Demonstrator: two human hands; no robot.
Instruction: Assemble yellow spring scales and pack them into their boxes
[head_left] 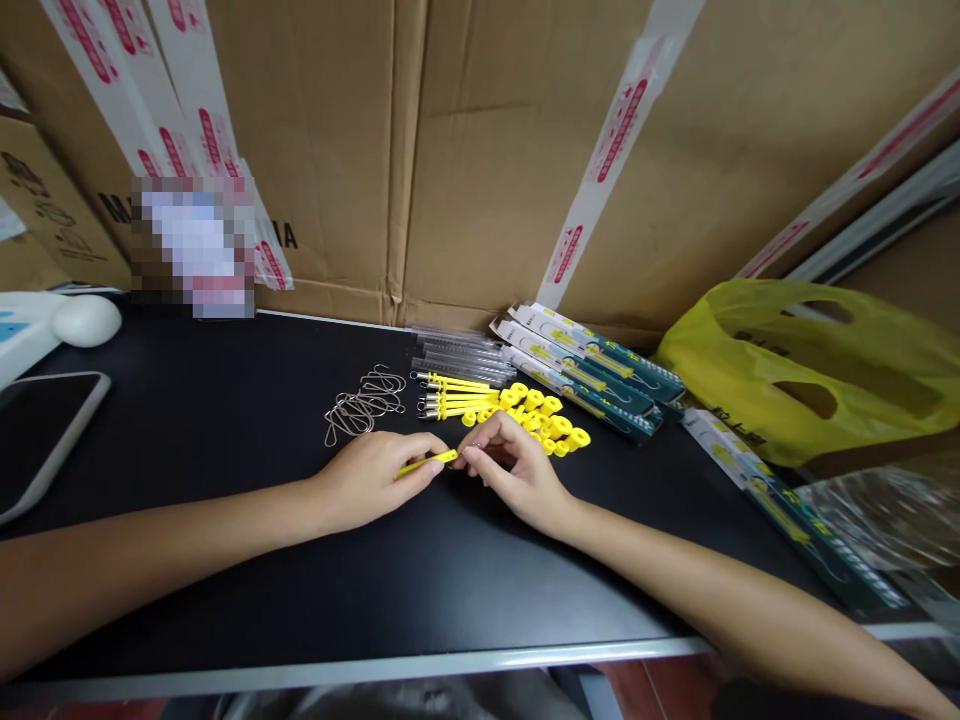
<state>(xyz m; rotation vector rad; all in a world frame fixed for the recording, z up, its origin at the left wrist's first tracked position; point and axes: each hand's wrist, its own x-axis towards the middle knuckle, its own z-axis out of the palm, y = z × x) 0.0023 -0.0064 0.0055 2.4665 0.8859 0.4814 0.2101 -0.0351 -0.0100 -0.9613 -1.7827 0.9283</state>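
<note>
My left hand (379, 475) is closed around a slim yellow plastic rod (431, 462), its holed end pointing right. Close to that end, the thumb and fingers of my right hand (517, 470) are pinched together; a tiny glint of metal shows there, too small to name. Beyond my hands lie several yellow rods with metal springs (457, 397) in a row. Yellow plastic caps (556, 428) are heaped just past my right hand. Bent metal wire hooks (367, 402) sit in a tangle behind my left hand. Clear plastic tubes (461, 355) rest behind the rods.
Printed narrow boxes (592, 365) are stacked at the back right, with another box (795, 510) nearer the right edge. A yellow plastic bag (825, 370) lies beside them. At left are a phone (49, 435) and a white device (34, 330). Large cardboard boxes (495, 160) wall off the back.
</note>
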